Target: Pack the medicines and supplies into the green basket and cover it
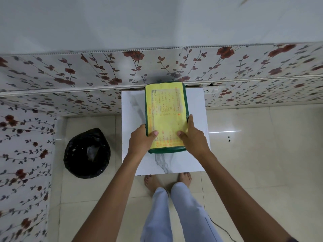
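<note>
- While the near end of the green basket (167, 151) is gripped from both sides, the left hand (142, 139) is seen curled round its left edge, thumb laid flat on top and fingers wrapped out of sight beneath or beside the rim.
- On the opposite side, the right hand (193, 137) is clamped in the same way, thumb pressed onto the top surface and index finger stretched up along the right rim.
- Under both thumbs a yellow cover sheet (165, 112) is held down; it is marked with orange handwriting too blurred to be read, and nearly the whole opening is hidden by it.
- Only a dark green border of the basket is left showing round the sheet, so nothing can be told of the contents.
- Beneath the basket, a small white marble-patterned table top (195, 154) is seen, with the basket lying lengthwise on it and its far end reaching the wall with red flower-patterned tiles (70, 70).
- No loose medicines or supplies are visible on the table, so packing is judged to be finished and covering either complete or in its last pressing-down.
- Whether the cover is fastened cannot be told.
- To the left on the floor, well apart from the table, a bin lined with a black bag (87, 153) is seen.
</note>
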